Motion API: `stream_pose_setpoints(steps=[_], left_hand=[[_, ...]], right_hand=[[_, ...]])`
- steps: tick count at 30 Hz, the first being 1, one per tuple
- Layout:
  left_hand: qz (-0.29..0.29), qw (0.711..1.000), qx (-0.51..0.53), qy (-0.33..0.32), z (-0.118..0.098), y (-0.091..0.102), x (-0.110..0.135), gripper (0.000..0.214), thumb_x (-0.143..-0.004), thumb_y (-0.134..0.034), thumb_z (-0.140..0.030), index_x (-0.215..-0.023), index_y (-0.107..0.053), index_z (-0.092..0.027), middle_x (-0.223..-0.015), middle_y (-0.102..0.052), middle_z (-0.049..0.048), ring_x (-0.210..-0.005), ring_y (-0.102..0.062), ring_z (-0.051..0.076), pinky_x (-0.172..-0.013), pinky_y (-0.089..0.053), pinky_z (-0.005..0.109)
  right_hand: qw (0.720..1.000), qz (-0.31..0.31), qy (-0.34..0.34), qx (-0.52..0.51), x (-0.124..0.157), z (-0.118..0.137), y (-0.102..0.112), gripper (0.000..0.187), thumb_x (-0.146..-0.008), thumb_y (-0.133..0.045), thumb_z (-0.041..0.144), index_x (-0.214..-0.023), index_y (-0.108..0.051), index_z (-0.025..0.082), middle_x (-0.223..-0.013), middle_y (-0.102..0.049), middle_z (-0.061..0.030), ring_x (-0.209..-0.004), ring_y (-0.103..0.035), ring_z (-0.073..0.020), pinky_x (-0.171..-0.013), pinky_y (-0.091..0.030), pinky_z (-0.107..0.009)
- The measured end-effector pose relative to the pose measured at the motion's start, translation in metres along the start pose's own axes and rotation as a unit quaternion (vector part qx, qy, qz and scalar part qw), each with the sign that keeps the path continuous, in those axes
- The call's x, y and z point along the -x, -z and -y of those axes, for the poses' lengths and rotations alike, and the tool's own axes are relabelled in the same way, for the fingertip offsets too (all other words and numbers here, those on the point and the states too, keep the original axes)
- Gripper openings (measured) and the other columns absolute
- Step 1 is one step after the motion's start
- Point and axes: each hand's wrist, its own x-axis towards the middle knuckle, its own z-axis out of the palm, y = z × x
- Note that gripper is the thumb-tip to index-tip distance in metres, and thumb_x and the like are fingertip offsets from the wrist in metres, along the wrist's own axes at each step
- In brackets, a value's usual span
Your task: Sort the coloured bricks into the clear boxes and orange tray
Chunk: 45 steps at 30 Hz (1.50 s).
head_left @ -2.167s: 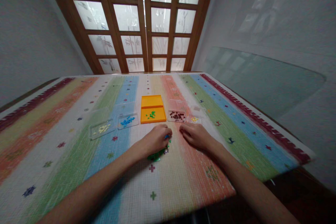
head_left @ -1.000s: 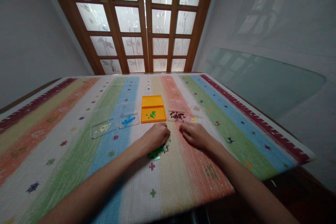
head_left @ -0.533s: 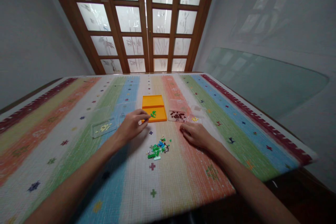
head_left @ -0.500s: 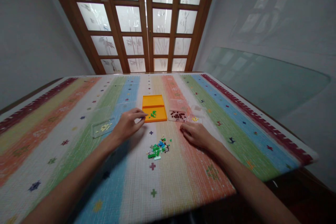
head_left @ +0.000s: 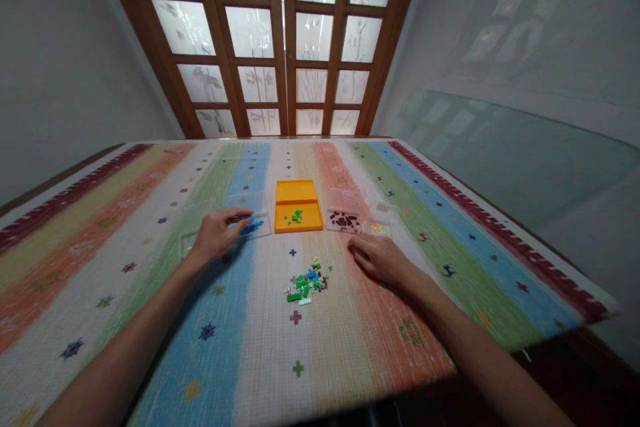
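A: What are the fingers (head_left: 239, 216) of the left hand (head_left: 216, 235) doing?

B: The thumb and forefinger are drawn together at the tips, right over the clear box (head_left: 264, 229) with the blue pieces (head_left: 251, 227). The other fingers are curled under. A pinch that tight suits something tiny, I'd say, but I cannot tell whether a piece sits between the tips.

A: Where is that box?

B: It is on the blue stripe of the tablecloth (head_left: 150, 213), just left of the orange box (head_left: 299, 195). It lies open, so a hand can get in from above.

A: And the right hand (head_left: 381, 259)?

B: It lies palm down on the cloth with its fingers loosely bent, gripping nothing I can see. It rests just right of the heap of small pieces (head_left: 307, 281) without touching it. My guess is that it is simply parked close to the heap.

A: Why is the heap in the middle?

B: It lies between the two hands and nearer the person than the boxes, so either hand reaches it easily. It is mixed, mostly green with some blue.

A: What about the other boxes?

B: They stand in one row across the table. The orange box holds green pieces (head_left: 295, 217), the next box (head_left: 357, 221) holds brown pieces (head_left: 345, 219), and a small box (head_left: 379, 228) beyond it holds yellow ones. Each seems to hold a single colour.
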Motion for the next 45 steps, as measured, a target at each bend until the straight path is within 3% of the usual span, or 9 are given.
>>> stream_pose_setpoints(steps=[26,34,37,40,45], left_hand=[[0.01,0.999,-0.04,0.005,0.01,0.006,0.007,0.034,-0.085,-0.054,-0.035,-0.104,-0.076,-0.018,-0.103,-0.079,0.0099,-0.093,-0.074,0.026,-0.095,-0.057,0.047],[-0.023,0.997,-0.032,-0.061,-0.013,0.005,0.013,0.027,-0.09,-0.056,-0.037,-0.103,-0.075,-0.021,-0.106,-0.078,0.0079,-0.094,-0.073,0.025,-0.091,-0.058,0.044],[0.019,0.992,-0.02,-0.124,-0.033,-0.008,0.022,0.024,-0.093,-0.056,-0.032,-0.105,-0.073,-0.021,-0.104,-0.077,0.0061,-0.091,-0.072,0.021,-0.089,-0.058,0.04],[0.103,0.977,0.002,-0.184,-0.053,-0.027,0.036,0.022,-0.094,-0.055,-0.028,-0.106,-0.072,-0.02,-0.101,-0.075,0.0069,-0.092,-0.07,0.02,-0.086,-0.056,0.038],[0.205,0.963,-0.004,-0.173,-0.076,-0.058,0.059,0.019,-0.094,-0.058,-0.026,-0.104,-0.072,-0.019,-0.098,-0.07,0.0092,-0.094,-0.064,0.022,-0.086,-0.054,0.04]], right_hand=[[1.0,-0.001,0.003,0.009,0.0,0.002,0.002,0.018,-0.094,-0.043,0.015,-0.088,-0.059,0.018,-0.081,-0.067,-0.0069,-0.07,-0.054,-0.0162,-0.065,-0.032,-0.028],[1.0,-0.004,0.004,0.014,0.0,0.001,0.001,0.018,-0.094,-0.042,0.015,-0.087,-0.059,0.018,-0.081,-0.066,-0.0071,-0.069,-0.052,-0.016,-0.064,-0.031,-0.028],[1.0,0.002,0.0,0.016,0.0,0.002,0.003,0.017,-0.094,-0.043,0.014,-0.086,-0.059,0.018,-0.081,-0.065,-0.0066,-0.069,-0.051,-0.0152,-0.065,-0.03,-0.028],[1.0,0.009,-0.002,0.016,0.0,0.003,0.004,0.016,-0.093,-0.044,0.014,-0.086,-0.058,0.018,-0.081,-0.065,-0.0067,-0.069,-0.051,-0.0153,-0.065,-0.03,-0.028],[1.0,0.006,-0.002,0.015,0.0,0.002,0.002,0.017,-0.094,-0.044,0.014,-0.087,-0.059,0.018,-0.081,-0.066,-0.0067,-0.069,-0.052,-0.0158,-0.065,-0.03,-0.028]])
